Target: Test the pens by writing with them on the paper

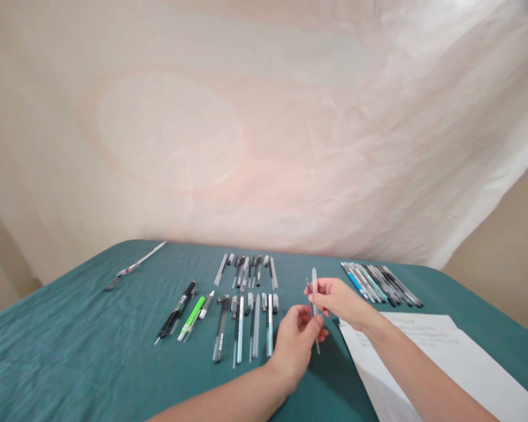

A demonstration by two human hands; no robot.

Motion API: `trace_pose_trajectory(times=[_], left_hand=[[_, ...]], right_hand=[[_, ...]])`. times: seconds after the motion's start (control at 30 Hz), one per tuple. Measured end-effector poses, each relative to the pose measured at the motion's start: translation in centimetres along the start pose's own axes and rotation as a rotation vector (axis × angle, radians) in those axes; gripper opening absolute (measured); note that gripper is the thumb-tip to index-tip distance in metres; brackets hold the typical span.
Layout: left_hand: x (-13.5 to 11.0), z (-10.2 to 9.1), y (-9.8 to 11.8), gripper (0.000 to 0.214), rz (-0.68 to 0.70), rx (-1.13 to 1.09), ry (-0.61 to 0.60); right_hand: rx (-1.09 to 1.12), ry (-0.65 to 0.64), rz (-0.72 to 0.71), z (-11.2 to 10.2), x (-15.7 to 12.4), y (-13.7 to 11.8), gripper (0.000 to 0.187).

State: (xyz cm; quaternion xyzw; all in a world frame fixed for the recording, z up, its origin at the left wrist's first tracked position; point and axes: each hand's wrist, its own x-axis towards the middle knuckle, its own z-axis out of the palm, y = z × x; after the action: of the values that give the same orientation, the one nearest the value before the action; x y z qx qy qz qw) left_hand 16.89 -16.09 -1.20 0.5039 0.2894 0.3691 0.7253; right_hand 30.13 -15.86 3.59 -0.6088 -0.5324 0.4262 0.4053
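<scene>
Just left of the paper, my left hand [295, 341] pinches the lower part of a slim translucent pen barrel [314, 273]. Higher up, the fingers of my right hand [338, 301] are closed around the same barrel and a thin dark pen refill [308, 285] beside it. Barrel and refill stand nearly upright, side by side; my fingers hide their middles, so I cannot tell which hand bears which. Nearest to my left hand on the cloth lies a pale blue pen part [270, 334] with a cap [275, 303] by it.
Several disassembled pens [240, 331] lie in a front row, others [245, 271] behind. A green pen [192, 316] and a black pen [176, 310] rest to the left. Whole pens [381, 284] line up at right behind printed paper [422, 346]. One long pen [136, 265] lies far left.
</scene>
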Motion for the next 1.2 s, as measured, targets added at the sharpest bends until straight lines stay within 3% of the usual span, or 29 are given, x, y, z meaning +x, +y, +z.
trace_pose_trajectory(times=[0.23,0.47,0.53,0.63,0.73,0.83,0.97,1.2], left_hand=[[-0.4,0.5,0.0,0.022,-0.039,0.066,-0.058],[-0.8,0.3,0.0,0.019,0.070,0.113,-0.092],[-0.7,0.1,0.2,0.022,0.107,0.105,-0.009],[-0.2,-0.2,0.3,0.025,0.086,0.019,0.106],[0.3,-0.3,0.1,0.026,0.039,-0.182,0.135],[0.4,-0.2,0.2,0.027,0.005,-0.381,0.110],[0.1,-0.1,0.5,0.024,-0.029,-0.468,0.081],[0.2,-0.2,0.6,0.021,-0.038,-0.431,0.092]], right_hand=[[0.127,0.104,-0.014,-0.7,-0.5,-1.3,0.020],[0.285,0.290,-0.303,-3.3,-2.9,-5.0,0.021],[0.227,0.242,-0.274,-4.0,-3.6,-5.5,0.020],[-0.064,0.038,-0.140,-4.6,-4.4,-5.4,0.019],[-0.413,-0.187,-0.055,-4.8,-4.5,-4.8,0.018],[-0.592,-0.297,-0.022,-5.0,-4.3,-4.1,0.020],[-0.659,-0.328,0.001,-5.5,-4.3,-3.7,0.022],[-0.695,-0.294,-0.021,-5.6,-4.2,-3.4,0.021]])
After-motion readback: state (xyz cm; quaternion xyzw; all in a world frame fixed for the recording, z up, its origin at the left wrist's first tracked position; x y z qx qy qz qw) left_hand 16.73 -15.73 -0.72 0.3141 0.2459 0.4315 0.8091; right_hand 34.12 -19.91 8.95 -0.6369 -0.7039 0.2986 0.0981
